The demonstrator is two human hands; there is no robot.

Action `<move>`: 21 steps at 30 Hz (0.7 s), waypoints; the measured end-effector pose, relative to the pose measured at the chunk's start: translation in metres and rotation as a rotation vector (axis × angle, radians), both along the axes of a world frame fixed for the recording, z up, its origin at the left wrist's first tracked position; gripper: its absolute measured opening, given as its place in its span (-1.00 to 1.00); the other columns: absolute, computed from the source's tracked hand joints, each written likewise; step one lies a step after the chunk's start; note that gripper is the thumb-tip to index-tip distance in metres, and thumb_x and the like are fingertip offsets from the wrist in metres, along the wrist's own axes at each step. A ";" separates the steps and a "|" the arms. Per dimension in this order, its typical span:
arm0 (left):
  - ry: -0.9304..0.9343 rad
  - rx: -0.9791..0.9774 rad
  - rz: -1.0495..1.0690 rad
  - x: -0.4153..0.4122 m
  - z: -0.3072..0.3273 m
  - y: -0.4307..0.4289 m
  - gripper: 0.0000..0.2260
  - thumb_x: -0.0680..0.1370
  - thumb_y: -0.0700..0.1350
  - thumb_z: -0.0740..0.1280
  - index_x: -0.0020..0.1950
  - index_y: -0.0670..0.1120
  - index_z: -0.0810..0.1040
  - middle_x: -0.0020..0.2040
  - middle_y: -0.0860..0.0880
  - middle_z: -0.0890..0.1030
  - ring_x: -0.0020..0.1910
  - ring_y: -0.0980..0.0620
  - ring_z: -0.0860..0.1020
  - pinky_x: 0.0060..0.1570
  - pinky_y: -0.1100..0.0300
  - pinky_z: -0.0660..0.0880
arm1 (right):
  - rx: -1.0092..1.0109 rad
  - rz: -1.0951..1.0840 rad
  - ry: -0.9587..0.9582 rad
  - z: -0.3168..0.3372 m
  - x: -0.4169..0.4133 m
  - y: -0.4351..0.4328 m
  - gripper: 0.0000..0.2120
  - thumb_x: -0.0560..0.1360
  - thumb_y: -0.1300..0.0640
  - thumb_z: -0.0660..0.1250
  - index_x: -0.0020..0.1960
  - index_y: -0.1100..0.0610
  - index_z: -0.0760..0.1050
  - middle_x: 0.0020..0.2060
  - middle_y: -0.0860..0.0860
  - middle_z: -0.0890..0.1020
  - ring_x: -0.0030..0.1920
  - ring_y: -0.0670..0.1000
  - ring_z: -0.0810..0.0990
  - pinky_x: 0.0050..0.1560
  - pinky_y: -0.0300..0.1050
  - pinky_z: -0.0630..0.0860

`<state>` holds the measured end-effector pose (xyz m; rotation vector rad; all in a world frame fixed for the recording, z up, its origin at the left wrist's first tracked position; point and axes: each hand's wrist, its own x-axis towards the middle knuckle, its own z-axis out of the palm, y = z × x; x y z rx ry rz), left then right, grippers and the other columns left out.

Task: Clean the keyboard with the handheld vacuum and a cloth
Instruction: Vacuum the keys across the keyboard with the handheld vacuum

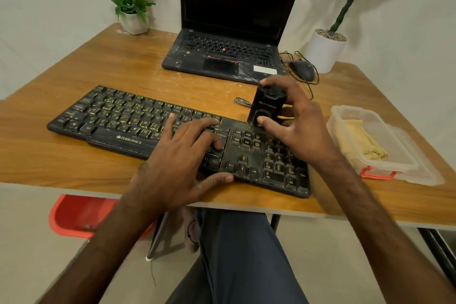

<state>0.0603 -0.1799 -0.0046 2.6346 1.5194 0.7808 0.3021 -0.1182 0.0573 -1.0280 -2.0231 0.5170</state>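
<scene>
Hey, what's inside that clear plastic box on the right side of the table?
A crumpled yellowish cloth lies inside the clear box. Nothing else shows in it, though whatever might lie under the cloth is covered.

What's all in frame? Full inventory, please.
Zebronics keyboard: 1, black, dusty, front centre of the table
handheld vacuum: 1, black, upright on the keyboard's far edge, right part
cloth: 1, yellowish, inside the container
plastic container: 1, clear with red clip, right of the keyboard
laptop: 1, black, dusty, open, screen dark, behind the keyboard
wired mouse: 1, black, right of the laptop
flower pot: 1, white, white flowers, far left corner
potted plant: 1, green in white pot, far right
table: 1, wood-brown
chair: 1, red, under the table, left
left hand: flat on the keyboard
right hand: grips the vacuum
</scene>
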 end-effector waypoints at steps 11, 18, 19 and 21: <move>-0.006 0.010 -0.002 0.000 0.000 -0.002 -0.45 0.53 0.44 0.13 0.23 0.03 0.46 0.47 -0.08 0.40 0.44 -0.09 0.40 0.46 -0.43 0.10 | 0.103 -0.063 -0.176 0.003 -0.003 0.012 -0.40 0.48 0.18 0.47 0.44 -0.06 0.33 0.27 -0.02 0.54 0.18 -0.08 0.57 0.01 -0.09 0.66; -0.003 0.003 -0.004 0.001 0.000 -0.001 -0.44 0.53 0.44 0.12 0.24 0.02 0.47 0.47 -0.09 0.39 0.45 -0.10 0.39 0.46 -0.43 0.10 | 0.050 0.057 -0.148 -0.001 -0.011 0.012 -0.41 0.48 0.19 0.47 0.41 -0.10 0.33 0.21 -0.09 0.51 0.13 -0.06 0.60 -0.06 -0.20 0.65; -0.004 0.004 -0.005 0.001 0.000 0.000 -0.44 0.53 0.44 0.12 0.24 0.02 0.47 0.47 -0.09 0.39 0.45 -0.09 0.39 0.46 -0.43 0.10 | 0.095 0.012 -0.211 0.000 -0.010 0.016 -0.40 0.49 0.18 0.47 0.44 -0.10 0.31 0.24 -0.02 0.53 0.15 -0.03 0.59 -0.02 -0.15 0.66; -0.002 0.001 -0.002 0.001 0.000 -0.001 -0.44 0.53 0.44 0.12 0.23 0.03 0.46 0.48 -0.08 0.39 0.45 -0.09 0.38 0.47 -0.42 0.09 | 0.112 -0.047 -0.225 0.003 -0.009 0.022 -0.38 0.49 0.18 0.46 0.45 -0.09 0.30 0.27 0.05 0.53 0.17 -0.01 0.58 0.02 -0.07 0.66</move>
